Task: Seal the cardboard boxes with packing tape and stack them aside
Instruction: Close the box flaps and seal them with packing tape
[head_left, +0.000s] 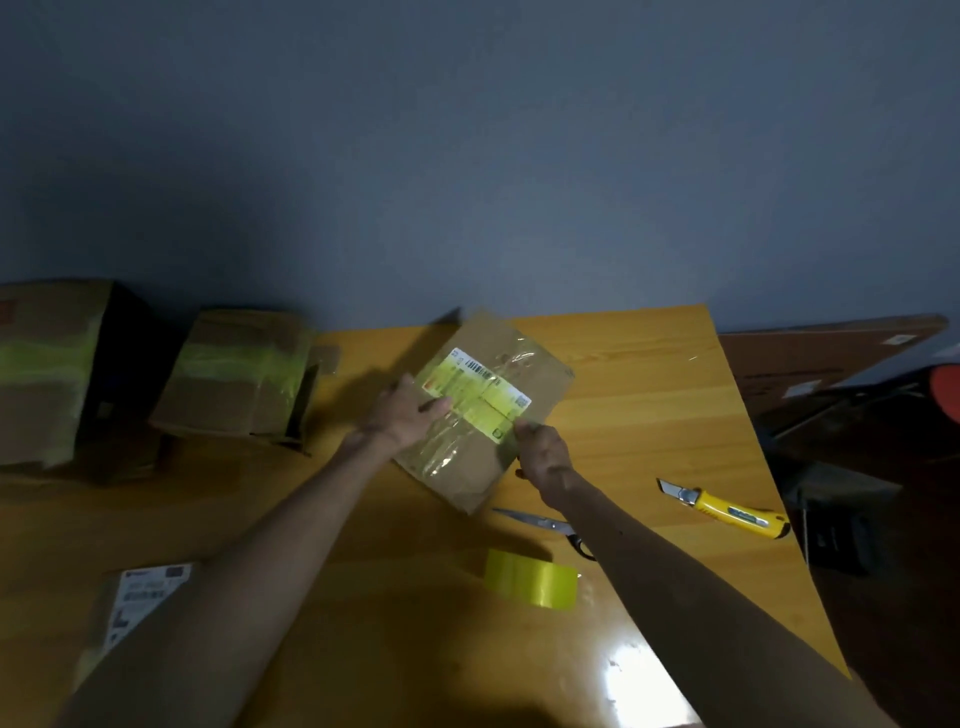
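A small cardboard box with a white and yellow label and shiny tape across its top sits tilted on the yellow table. My left hand lies on the box's left side with fingers stretched over the taped top. My right hand grips the box's near right edge, fingers curled round it. A roll of yellowish packing tape lies on the table between my forearms, close to me.
Two taped boxes, a large box and a second taped box, stand at the left. A labelled parcel lies at the near left. Scissors lie under my right forearm. A yellow utility knife lies near the table's right edge.
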